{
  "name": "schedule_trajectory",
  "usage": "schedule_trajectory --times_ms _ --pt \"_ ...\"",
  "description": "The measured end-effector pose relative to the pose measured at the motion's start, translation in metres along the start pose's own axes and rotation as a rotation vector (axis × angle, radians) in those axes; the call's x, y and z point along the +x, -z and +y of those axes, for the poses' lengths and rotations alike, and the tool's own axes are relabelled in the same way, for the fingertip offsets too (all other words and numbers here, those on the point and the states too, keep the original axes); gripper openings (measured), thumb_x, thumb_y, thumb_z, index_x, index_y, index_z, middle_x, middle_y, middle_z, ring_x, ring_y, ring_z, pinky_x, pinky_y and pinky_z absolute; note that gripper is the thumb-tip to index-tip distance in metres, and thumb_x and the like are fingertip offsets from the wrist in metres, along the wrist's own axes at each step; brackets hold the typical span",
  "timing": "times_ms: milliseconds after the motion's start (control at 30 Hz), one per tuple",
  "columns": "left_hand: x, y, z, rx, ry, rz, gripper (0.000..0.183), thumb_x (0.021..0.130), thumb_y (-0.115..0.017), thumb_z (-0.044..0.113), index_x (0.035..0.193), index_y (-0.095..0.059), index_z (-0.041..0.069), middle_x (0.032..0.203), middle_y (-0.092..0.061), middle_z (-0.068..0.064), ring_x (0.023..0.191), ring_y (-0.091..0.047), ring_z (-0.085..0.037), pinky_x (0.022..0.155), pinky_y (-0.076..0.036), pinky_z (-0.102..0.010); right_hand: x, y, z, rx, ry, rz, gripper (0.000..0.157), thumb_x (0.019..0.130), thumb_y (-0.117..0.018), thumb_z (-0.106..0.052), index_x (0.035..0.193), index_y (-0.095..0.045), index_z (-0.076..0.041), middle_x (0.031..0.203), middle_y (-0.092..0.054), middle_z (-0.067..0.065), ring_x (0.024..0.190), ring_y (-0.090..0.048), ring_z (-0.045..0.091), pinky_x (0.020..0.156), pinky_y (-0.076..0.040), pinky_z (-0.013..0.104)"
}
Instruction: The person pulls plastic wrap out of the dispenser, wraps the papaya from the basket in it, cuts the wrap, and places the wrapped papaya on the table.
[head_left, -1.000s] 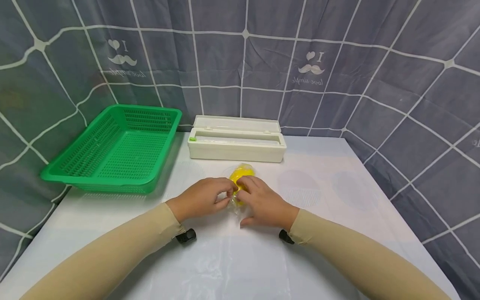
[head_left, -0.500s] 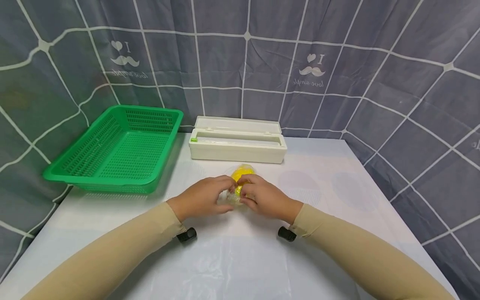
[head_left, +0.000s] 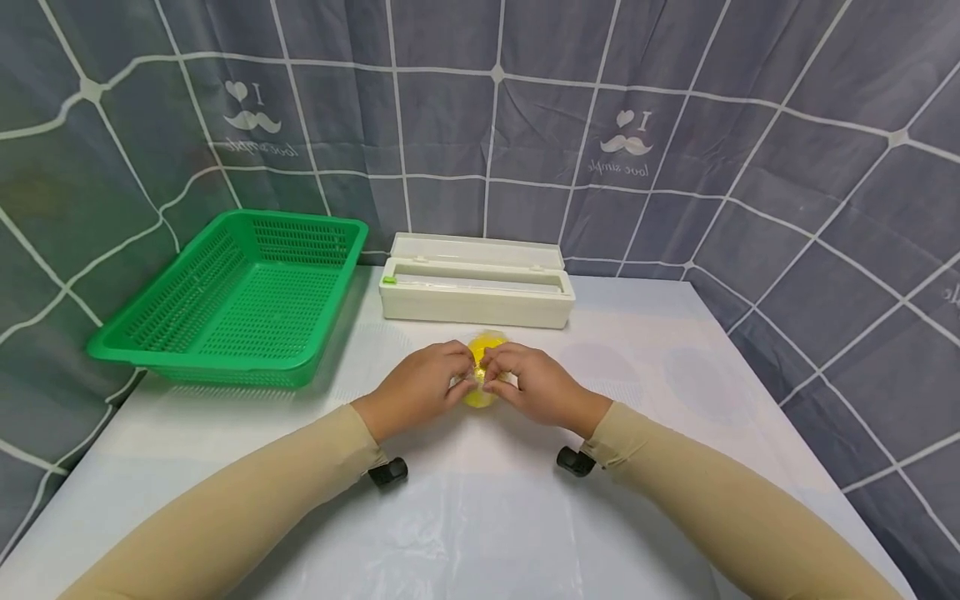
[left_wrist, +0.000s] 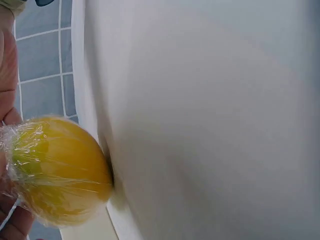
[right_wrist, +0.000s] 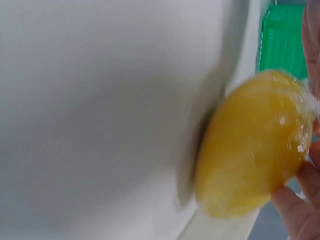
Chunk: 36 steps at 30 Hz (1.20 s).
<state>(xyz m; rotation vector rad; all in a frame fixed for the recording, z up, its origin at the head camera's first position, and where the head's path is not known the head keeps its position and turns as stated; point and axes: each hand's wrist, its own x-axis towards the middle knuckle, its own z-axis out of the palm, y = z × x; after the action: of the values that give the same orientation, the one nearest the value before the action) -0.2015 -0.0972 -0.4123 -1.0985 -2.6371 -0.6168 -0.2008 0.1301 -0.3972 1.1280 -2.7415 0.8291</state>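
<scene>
On the table lies a yellow oval fruit (head_left: 486,342) wrapped in clear cling film (left_wrist: 20,150). The left wrist view shows the fruit (left_wrist: 72,170) with a greenish patch beneath the bunched film. My left hand (head_left: 420,383) and right hand (head_left: 543,387) meet above it, thumbs and fingertips drawn together on the gathered film. In the right wrist view, fingertips also touch the side of the fruit (right_wrist: 250,150). Parts of the fingers are cut off in both wrist views.
Behind the hands stands a long white cling film box (head_left: 476,307) with its lid raised and a green slider at its left end. A green plastic basket (head_left: 277,364) is at the left. A grey checked curtain (head_left: 442,108) surrounds the white-covered table (head_left: 480,533).
Both hands have shifted from the side of the fruit to above it, fingertips now closer together on the film. My left hand has moved slightly right. The box and basket stay put.
</scene>
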Motion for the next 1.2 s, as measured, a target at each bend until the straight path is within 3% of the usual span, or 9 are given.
schedule_trajectory --times_ms 200,533,867,1033,1200 --pt "0.004 -0.001 -0.005 -0.118 0.078 -0.013 0.012 0.101 -0.071 0.019 0.094 -0.066 0.011 0.114 -0.068 -0.002 0.108 -0.067 -0.02 0.096 -0.057 -0.039 0.005 0.002 0.002 -0.08 0.003 0.003 0.008 0.095 -0.079 -0.016 0.096 -0.076 -0.008 0.126 -0.073 0.01 0.122 -0.069 0.027 0.103 -0.057 0.041" --pt "0.011 -0.001 -0.005 -0.296 0.268 0.001 0.017 0.1 -0.073 0.02 0.103 -0.058 0.016 0.111 -0.074 -0.001 0.114 -0.072 -0.024 0.09 -0.056 -0.041 0.005 -0.004 0.006 0.016 -0.012 0.133 0.012 0.096 -0.075 -0.008 0.085 -0.07 -0.009 0.118 -0.075 0.013 0.115 -0.071 0.029 0.1 -0.058 0.044" --pt "0.014 -0.003 -0.005 -0.17 0.184 0.019 0.011 0.1 -0.074 0.021 0.107 -0.078 0.015 0.113 -0.071 0.001 0.104 -0.07 -0.016 0.093 -0.059 -0.037 0.007 -0.003 0.009 0.054 -0.136 0.144 0.016 0.094 -0.078 -0.01 0.08 -0.07 -0.01 0.128 -0.069 0.017 0.122 -0.067 0.034 0.1 -0.057 0.048" --pt "0.016 -0.002 -0.008 -0.213 0.203 -0.001 0.011 0.099 -0.075 0.023 0.105 -0.08 0.015 0.13 -0.066 -0.005 0.122 -0.065 -0.025 0.108 -0.054 -0.043 0.013 0.0 0.011 0.13 -0.231 0.084 0.01 0.094 -0.079 -0.012 0.095 -0.07 -0.007 0.123 -0.069 0.014 0.117 -0.067 0.031 0.1 -0.058 0.046" --pt "0.019 -0.001 -0.014 -0.333 0.267 -0.081 0.006 0.1 -0.073 0.023 0.1 -0.076 0.017 0.148 -0.061 -0.009 0.139 -0.057 -0.033 0.118 -0.046 -0.05 0.016 0.003 0.017 0.178 -0.396 -0.022 0.049 0.095 -0.08 -0.026 0.135 -0.063 -0.005 0.15 -0.056 0.016 0.14 -0.053 0.037 0.117 -0.046 0.054"
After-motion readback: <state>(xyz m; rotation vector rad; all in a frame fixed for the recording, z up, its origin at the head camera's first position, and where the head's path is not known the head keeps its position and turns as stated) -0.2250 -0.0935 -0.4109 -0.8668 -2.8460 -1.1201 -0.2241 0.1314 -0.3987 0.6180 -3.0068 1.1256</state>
